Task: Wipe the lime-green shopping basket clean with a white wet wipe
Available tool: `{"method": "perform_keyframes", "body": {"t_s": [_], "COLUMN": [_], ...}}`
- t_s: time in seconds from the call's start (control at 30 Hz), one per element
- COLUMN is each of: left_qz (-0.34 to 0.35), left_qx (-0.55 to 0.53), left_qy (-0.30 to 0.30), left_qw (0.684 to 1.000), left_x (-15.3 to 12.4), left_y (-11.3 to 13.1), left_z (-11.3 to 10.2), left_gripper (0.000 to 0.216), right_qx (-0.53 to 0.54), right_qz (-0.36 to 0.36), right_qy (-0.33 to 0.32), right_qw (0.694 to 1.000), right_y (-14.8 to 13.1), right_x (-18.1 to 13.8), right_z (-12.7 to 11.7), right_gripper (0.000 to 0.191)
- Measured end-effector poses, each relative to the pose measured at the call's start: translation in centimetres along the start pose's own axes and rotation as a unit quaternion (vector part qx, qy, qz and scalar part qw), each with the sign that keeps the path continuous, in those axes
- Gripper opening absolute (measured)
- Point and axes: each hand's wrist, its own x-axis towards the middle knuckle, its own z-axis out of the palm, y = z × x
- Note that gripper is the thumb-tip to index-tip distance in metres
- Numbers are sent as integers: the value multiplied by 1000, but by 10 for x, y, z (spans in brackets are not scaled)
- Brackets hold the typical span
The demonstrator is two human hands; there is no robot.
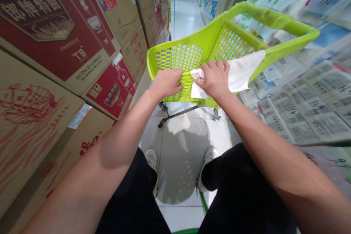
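A lime-green plastic shopping cart with a perforated basket stands in front of me, turned sideways in the aisle. My left hand is closed over the near rim of its basket. To the right of it, my right hand grips a white cloth and presses it against the same side of the cart. Part of the cloth bunches out by the thumb; the rest lies flat along the cart's side towards the handle. My right fingertips are partly hidden behind the cloth and rim.
Stacked cardboard cartons line the left side closely. Wrapped packs with handwritten prices are piled on the right. A tiled floor runs down the aisle beyond the cart. Below me, a green curved edge shows between my legs.
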Motion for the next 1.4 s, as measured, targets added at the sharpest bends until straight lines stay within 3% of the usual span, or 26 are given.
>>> {"method": "perform_keyframes", "body": {"t_s": [0.3, 0.4, 0.53, 0.63, 0.77, 0.9, 1.07, 1.17, 1.27, 1.4], "left_qz": [12, 14, 23, 11, -4, -8, -4, 2, 8, 13], "left_qx": [-1, -3, -13, -14, -6, -8, -19, -19, -18, -23], "left_qy": [13, 19, 24, 31, 33, 32, 34, 28, 23, 18], "left_qw": [1000, 1000, 999, 999, 999, 999, 999, 999, 1000, 999], "left_x": [0, 2, 3, 3, 5, 5, 3, 1, 2, 4], "left_y": [-9, -18, -20, -14, -4, -3, -13, -18, -21, -22], "left_z": [4, 7, 10, 10, 11, 10, 10, 11, 11, 10], "left_gripper": [29, 30, 29, 30, 32, 31, 27, 27, 26, 27], "right_qx": [-30, -45, -63, -73, -71, -24, 12, 27, 5, -35], "right_qz": [-15, -27, 8, 25, 29, -36, -86, -89, -43, 32], "right_qy": [-47, -24, 55, 90, 95, 53, 4, -47, -86, -44], "right_qw": [998, 998, 996, 993, 993, 998, 996, 995, 995, 998], "right_y": [8, 35, 85, 101, 70, 17, -6, 5, 32, 79], "right_x": [3, -1, -6, -9, -12, -13, -5, 5, 13, 13], "right_z": [-8, -15, -26, -25, -7, 7, -1, -12, -24, -38], "right_gripper": [34, 37, 53, 61, 66, 65, 61, 58, 61, 70]}}
